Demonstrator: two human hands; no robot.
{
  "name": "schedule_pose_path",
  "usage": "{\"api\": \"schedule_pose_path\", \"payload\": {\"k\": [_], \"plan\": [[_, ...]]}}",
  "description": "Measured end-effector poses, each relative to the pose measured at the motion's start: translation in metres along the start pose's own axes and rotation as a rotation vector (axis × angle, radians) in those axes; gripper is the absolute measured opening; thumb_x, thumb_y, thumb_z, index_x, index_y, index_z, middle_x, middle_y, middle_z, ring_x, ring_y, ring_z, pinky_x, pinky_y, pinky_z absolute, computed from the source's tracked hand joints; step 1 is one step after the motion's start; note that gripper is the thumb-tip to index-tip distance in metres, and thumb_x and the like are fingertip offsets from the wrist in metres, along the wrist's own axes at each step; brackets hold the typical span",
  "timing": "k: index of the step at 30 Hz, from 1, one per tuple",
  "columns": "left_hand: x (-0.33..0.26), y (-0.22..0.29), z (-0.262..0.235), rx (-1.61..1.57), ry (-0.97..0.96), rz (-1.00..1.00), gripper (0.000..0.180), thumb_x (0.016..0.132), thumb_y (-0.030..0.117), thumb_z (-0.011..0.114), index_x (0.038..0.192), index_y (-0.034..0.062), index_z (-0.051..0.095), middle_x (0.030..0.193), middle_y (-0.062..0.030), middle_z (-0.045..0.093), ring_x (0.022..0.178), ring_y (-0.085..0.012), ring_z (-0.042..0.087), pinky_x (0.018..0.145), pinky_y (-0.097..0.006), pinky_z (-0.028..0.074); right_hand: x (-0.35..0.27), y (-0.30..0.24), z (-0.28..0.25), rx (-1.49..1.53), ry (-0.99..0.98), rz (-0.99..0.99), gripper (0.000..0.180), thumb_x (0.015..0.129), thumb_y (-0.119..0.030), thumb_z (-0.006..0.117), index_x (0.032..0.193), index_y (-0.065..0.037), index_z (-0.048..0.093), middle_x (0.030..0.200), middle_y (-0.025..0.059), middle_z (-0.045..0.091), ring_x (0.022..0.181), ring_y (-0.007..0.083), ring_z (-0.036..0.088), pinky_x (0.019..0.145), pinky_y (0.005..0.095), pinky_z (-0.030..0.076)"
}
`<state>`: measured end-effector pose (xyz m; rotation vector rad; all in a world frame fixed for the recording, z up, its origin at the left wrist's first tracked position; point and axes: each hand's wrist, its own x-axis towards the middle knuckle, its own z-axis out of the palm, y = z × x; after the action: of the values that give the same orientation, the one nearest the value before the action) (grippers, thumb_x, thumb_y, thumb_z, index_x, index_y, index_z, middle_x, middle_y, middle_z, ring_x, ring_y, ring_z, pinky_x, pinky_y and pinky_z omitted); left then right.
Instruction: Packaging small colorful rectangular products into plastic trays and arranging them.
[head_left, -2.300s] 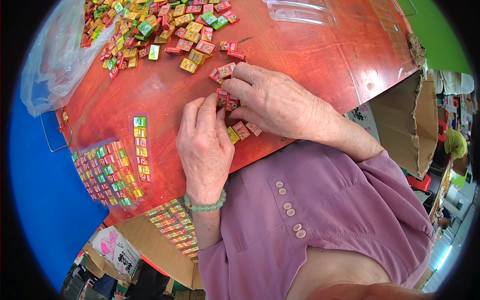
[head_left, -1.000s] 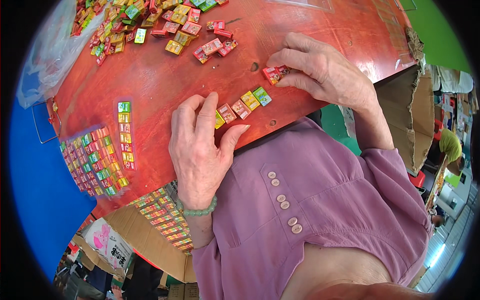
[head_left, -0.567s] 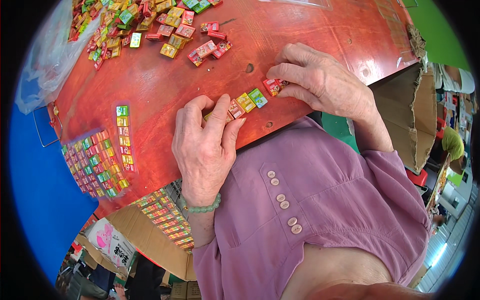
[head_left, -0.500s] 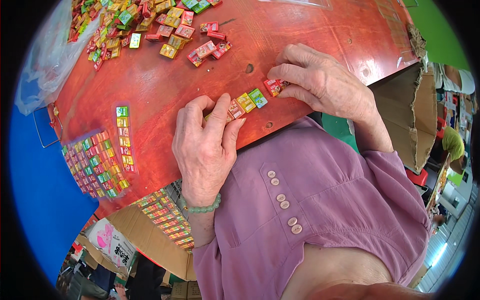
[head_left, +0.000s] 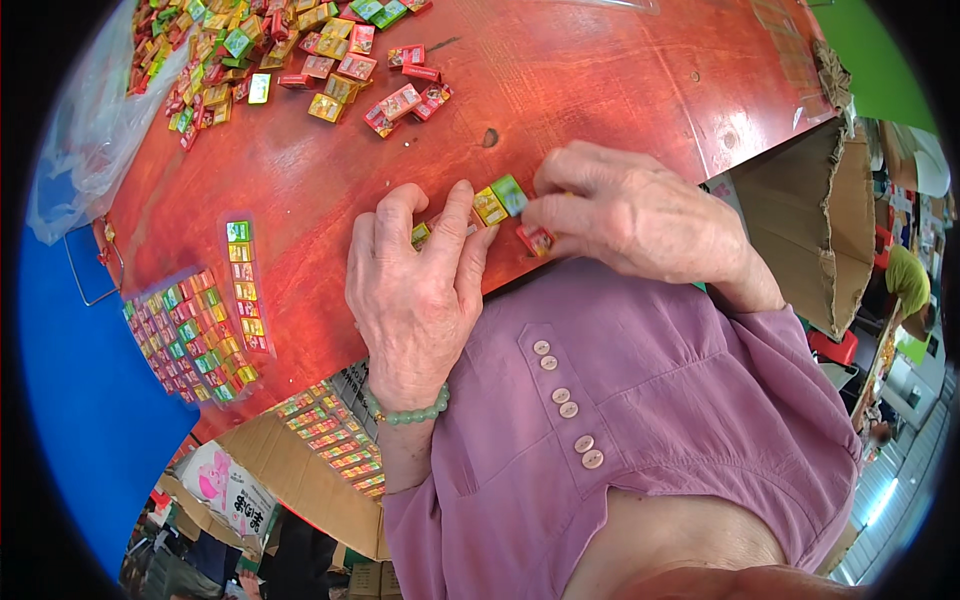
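A short row of small, brightly coloured boxes lies near the table's front edge. Its yellow box (head_left: 489, 206) and green box (head_left: 509, 195) show between my hands. My left hand (head_left: 412, 300) is closed around the left part of this row, thumb on the near side and fingers on the far side, hiding most of those boxes. Between the thumb and fingers of my right hand (head_left: 640, 222) is a red box (head_left: 535, 239), just right of and nearer than the green one. Part of the red box is covered by the fingers.
At the far left of the red table (head_left: 600, 70) lies a loose heap of small boxes (head_left: 300, 45) beside a clear plastic bag (head_left: 85, 150). A wrapped strip (head_left: 243, 285) and wrapped blocks (head_left: 190, 335) sit at left. Open cartons (head_left: 300, 450) flank the table, one (head_left: 800, 220) at right.
My right hand has moved left and slightly nearer with the red box, toward the row's right end. My left hand has stayed nearly in place on the row.
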<state>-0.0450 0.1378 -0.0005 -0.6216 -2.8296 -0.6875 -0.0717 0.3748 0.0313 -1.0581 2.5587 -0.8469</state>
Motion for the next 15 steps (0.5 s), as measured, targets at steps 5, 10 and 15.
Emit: {"api": "schedule_pose_path", "payload": {"k": [5, 10, 15], "plan": [[-0.001, 0.001, 0.001, 0.002, 0.003, -0.008, 0.037, 0.082, 0.027, 0.082, 0.115, 0.0126, 0.076, 0.113, -0.0093, 0.057, 0.088, -0.0276, 0.057, 0.075, -0.042, 0.052, 0.01, 0.013, 0.002, -0.156, 0.17, 0.026, 0.032, 0.082, -0.013, 0.078, 0.11, -0.004, 0.068, 0.105, 0.0099, 0.061, 0.098, 0.0296, 0.064, 0.08, 0.0398, 0.055], [-0.001, -0.001, -0.001, -0.031, -0.005, -0.001, 0.046, 0.082, 0.027, 0.082, 0.123, 0.0094, 0.072, 0.114, -0.0112, 0.056, 0.091, -0.0291, 0.057, 0.077, -0.042, 0.052, 0.012, 0.009, 0.006, -0.093, 0.164, 0.013, 0.033, 0.082, -0.012, 0.077, 0.113, -0.004, 0.068, 0.107, 0.0104, 0.061, 0.099, 0.0304, 0.065, 0.081, 0.0411, 0.056], [-0.003, -0.008, -0.005, -0.13, 0.001, -0.001, 0.054, 0.082, 0.025, 0.082, 0.13, 0.0054, 0.066, 0.115, -0.0133, 0.056, 0.093, -0.031, 0.058, 0.079, -0.044, 0.053, 0.018, 0.007, 0.005, -0.109, 0.145, 0.043, 0.035, 0.082, -0.015, 0.079, 0.114, -0.004, 0.068, 0.108, 0.0104, 0.061, 0.099, 0.0307, 0.065, 0.083, 0.0414, 0.056]]}}
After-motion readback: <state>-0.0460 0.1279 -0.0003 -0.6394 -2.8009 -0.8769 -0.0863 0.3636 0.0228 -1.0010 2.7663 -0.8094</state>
